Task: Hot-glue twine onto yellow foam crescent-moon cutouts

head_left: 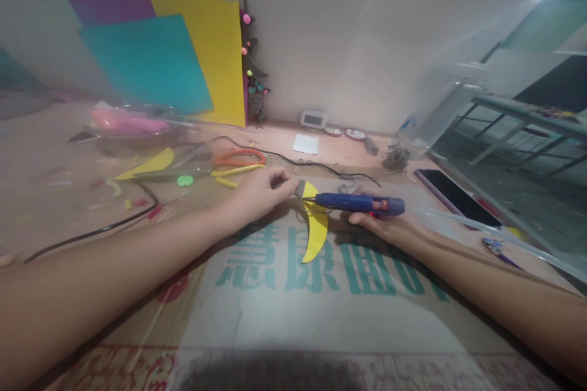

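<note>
Near the middle of the head view, a yellow crescent-shaped piece (pixel 317 232) is above the printed cardboard mat (pixel 284 317). My left hand (pixel 261 192) pinches a small grey piece (pixel 300 189) at the crescent's upper end. My right hand (pixel 369 220) is wrapped round a blue glue gun (pixel 348 201), which points left. The gun's tip meets or hovers over the crescent near the grey piece; whether it touches is not clear. Its trigger area is partly hidden by my right hand.
Orange-handled scissors (pixel 241 157), yellow-handled scissors (pixel 227 181) and a black cable (pixel 105 229) lie to the left. Coloured sheets (pixel 151 61) lean on the wall. At the right are a phone (pixel 456 198) and a clear container (pixel 443 113). A small clock (pixel 313 118) stands behind.
</note>
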### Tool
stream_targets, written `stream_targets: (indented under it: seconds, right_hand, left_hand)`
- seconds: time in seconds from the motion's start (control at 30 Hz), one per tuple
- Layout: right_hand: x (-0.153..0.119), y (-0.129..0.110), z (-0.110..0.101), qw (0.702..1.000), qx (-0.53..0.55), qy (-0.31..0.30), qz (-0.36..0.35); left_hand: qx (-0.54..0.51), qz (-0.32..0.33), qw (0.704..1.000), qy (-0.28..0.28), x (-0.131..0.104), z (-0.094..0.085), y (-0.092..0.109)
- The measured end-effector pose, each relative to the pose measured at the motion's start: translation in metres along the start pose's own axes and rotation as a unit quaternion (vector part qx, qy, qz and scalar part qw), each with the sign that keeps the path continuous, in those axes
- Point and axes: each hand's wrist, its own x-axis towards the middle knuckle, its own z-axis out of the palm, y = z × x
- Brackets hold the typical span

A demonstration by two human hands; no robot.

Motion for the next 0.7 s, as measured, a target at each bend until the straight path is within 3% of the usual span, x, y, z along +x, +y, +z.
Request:
stream_targets:
  seconds: [0.27,0.7]
  right_hand:
    - [0.0001,-0.0026,-0.0028,1.000,-0.023,-0.013,-0.006]
    - [0.0042,-0.0007,0.0025,0.998,-0.060,0.024,-0.015]
  left_hand:
    - [0.011,0.011,1.000,-0.004,0.0006,-0.0003,-0.0020]
    - [0.015,0.013,1.000,-0.005,0.0012,-0.0004,-0.0018]
